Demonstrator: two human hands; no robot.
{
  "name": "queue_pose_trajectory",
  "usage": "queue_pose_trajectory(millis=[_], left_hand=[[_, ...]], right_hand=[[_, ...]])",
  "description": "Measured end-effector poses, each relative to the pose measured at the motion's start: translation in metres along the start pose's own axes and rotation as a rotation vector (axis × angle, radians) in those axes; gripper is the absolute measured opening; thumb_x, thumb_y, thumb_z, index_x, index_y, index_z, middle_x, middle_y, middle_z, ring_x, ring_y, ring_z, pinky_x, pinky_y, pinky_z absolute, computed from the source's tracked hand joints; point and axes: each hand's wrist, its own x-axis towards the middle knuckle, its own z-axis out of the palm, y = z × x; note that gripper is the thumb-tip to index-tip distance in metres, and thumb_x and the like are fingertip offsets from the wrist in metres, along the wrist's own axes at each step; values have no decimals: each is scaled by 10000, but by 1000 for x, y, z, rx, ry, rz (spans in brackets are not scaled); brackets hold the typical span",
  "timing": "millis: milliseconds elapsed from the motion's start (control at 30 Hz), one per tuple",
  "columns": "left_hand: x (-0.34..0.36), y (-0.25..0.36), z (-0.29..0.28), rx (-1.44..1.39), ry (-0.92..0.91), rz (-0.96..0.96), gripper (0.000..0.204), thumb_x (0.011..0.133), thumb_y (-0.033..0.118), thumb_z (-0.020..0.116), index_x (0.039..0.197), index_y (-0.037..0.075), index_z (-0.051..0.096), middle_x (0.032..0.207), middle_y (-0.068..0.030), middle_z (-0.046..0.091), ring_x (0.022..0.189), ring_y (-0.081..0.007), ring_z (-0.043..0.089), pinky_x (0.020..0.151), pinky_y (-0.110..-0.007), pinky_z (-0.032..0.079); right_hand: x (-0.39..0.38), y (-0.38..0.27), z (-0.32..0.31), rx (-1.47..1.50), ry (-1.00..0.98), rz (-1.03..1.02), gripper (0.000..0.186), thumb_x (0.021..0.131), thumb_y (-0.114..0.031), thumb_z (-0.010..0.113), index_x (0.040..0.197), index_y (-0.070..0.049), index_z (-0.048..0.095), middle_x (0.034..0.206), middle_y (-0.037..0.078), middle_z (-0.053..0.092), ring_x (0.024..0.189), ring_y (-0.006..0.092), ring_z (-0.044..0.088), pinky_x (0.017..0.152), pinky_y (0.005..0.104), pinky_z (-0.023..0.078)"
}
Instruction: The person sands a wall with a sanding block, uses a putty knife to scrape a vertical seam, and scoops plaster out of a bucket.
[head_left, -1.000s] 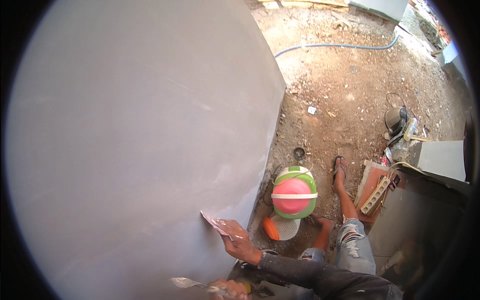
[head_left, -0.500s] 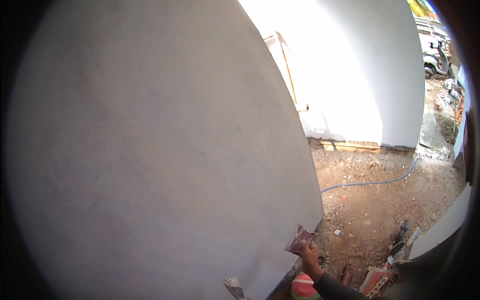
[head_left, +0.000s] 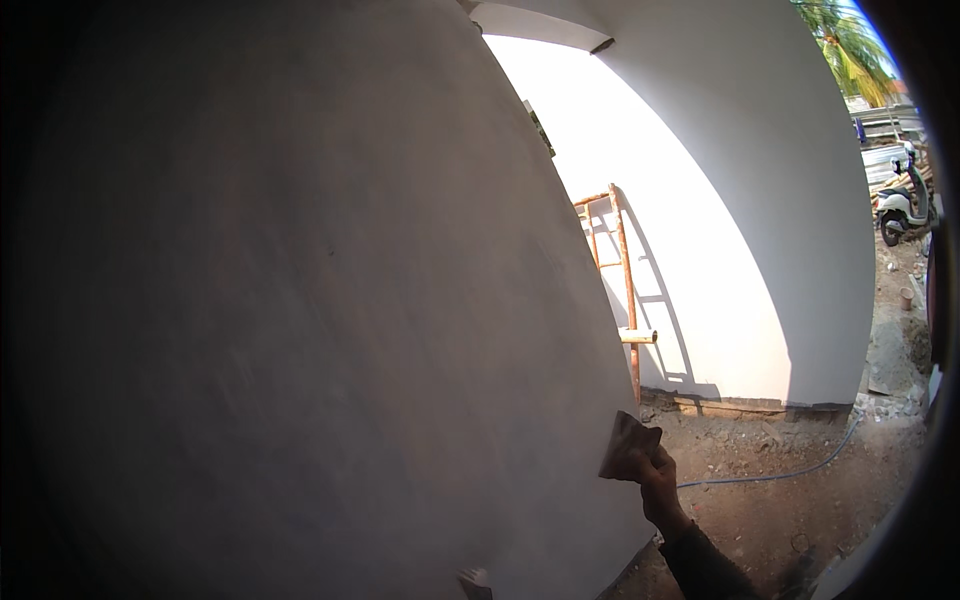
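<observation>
My right hand [head_left: 658,486] is closed round a broad, flat putty scraper [head_left: 626,447], dark in the shade. Its wide blade lies at the right-hand edge of a large grey plastered wall [head_left: 330,330]; whether it touches the surface I cannot tell. At the bottom edge of the view, the pale-tipped end of a second scraper [head_left: 475,580] shows in front of the wall. Whatever holds that one is below the picture, and my left hand is out of sight.
Beyond the wall's edge, an orange metal frame [head_left: 622,260] leans by a sunlit white wall [head_left: 700,300]. A blue hose [head_left: 770,478] crosses the dirt ground [head_left: 740,530]. A white scooter [head_left: 900,210] stands at the far right, near rubble.
The view has tilted upward, bringing more of the orange frame into sight. My right hand and its scraper now appear higher and farther right. The second scraper has sunk toward the bottom edge.
</observation>
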Motion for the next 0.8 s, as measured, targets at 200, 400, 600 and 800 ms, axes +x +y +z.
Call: queue_pose_trajectory(millis=[200, 400, 600, 800], left_hand=[[42, -18, 64, -46, 71, 104, 389, 1030, 481, 586, 1203, 136, 639, 786, 81, 536, 546, -37, 433, 453, -214, 321], [54, -21, 127, -226, 110, 273, 321, 1030, 389, 614, 1206, 121, 628, 887, -30, 636, 697, -146, 600, 585, -306, 505], [24, -22, 168, -309, 293, 394, 311, 1041, 378, 576, 1171, 98, 616, 807, -11, 575, 625, -138, 552, 524, -288, 468], [-23, 16, 136, -293, 592, 538, 326, 1026, 400, 586, 1141, 99, 633, 648, 40, 472, 467, -71, 410, 416, -251, 359]], right_hand=[[130, -71, -2, -129, -208, -190, 378, 1032, -295, 646, 1284, -15, 616, 1099, 20, 695, 988, 106, 666, 867, 306, 546], [214, -115, 60, -187, -428, -268, 302, 1052, -272, 611, 1178, 2, 624, 1024, 28, 683, 924, 94, 634, 807, 279, 514], [210, -150, 167, -196, -730, -379, 291, 1060, -234, 584, 1188, 25, 617, 1034, 53, 695, 927, 111, 629, 820, 303, 512], [179, -175, 356, -380, -1002, -855, 200, 1019, -84, 625, 1168, 31, 693, 1032, 149, 729, 940, 212, 701, 840, 349, 565]])
